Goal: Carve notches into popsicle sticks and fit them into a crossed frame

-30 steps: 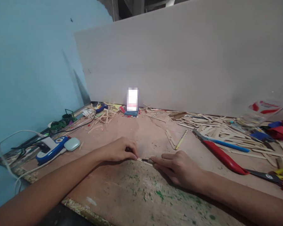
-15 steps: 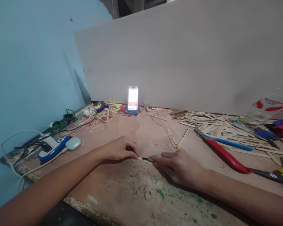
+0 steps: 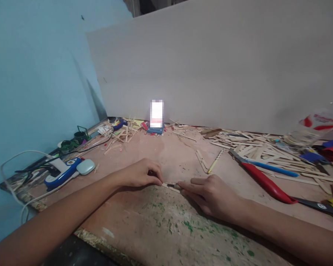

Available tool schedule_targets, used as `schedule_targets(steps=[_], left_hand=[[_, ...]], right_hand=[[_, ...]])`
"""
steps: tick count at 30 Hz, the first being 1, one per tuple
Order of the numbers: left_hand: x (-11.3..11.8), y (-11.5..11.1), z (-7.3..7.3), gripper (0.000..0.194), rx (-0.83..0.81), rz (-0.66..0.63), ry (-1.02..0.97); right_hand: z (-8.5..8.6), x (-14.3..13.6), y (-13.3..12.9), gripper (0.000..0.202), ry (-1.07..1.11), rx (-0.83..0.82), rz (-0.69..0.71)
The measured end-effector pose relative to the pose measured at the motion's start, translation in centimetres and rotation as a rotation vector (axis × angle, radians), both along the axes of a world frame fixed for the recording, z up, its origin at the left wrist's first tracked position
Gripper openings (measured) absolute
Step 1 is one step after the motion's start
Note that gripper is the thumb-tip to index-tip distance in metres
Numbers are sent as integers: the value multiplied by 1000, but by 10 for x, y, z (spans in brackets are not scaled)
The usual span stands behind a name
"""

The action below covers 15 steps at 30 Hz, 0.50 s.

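Note:
My left hand (image 3: 144, 173) is closed in a pinch on the far end of a thin wooden craft stick (image 3: 172, 188) lying on the table. My right hand (image 3: 209, 192) grips a small dark blade (image 3: 171, 184), its fingers pressed together. The blade's tip lies along the stick, a little to the right of my left fingertips. Most of what the right fingers hold is hidden. Beyond the right hand lie a yellow patterned pencil (image 3: 215, 162) and two pale sticks (image 3: 201, 161) side by side.
Right of my right hand lie a red-handled saw (image 3: 269, 183), a blue stick-like tool (image 3: 274, 168), scissors (image 3: 319, 205) and a pile of craft sticks (image 3: 255, 153). A plastic bottle (image 3: 308, 129) stands behind. At left sits a blue power strip (image 3: 62, 175) with cables. A lit phone (image 3: 157, 114) stands at the back.
Both hands stay in nearly the same place. The blade's tip has shifted slightly on the stick, and the view has tilted a little.

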State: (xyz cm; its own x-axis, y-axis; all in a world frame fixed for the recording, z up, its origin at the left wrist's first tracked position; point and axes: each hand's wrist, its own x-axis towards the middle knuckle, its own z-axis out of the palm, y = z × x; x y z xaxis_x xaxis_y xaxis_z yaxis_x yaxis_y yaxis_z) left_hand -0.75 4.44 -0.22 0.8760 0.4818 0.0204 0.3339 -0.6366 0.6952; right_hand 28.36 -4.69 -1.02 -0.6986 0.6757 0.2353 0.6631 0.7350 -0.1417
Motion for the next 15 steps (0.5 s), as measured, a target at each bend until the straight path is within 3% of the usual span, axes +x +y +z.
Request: schedule_targets(steps=[15], left_hand=[[0, 0, 0, 31, 0, 3, -1]], right_hand=[[0, 0, 0, 23, 19, -5, -3]])
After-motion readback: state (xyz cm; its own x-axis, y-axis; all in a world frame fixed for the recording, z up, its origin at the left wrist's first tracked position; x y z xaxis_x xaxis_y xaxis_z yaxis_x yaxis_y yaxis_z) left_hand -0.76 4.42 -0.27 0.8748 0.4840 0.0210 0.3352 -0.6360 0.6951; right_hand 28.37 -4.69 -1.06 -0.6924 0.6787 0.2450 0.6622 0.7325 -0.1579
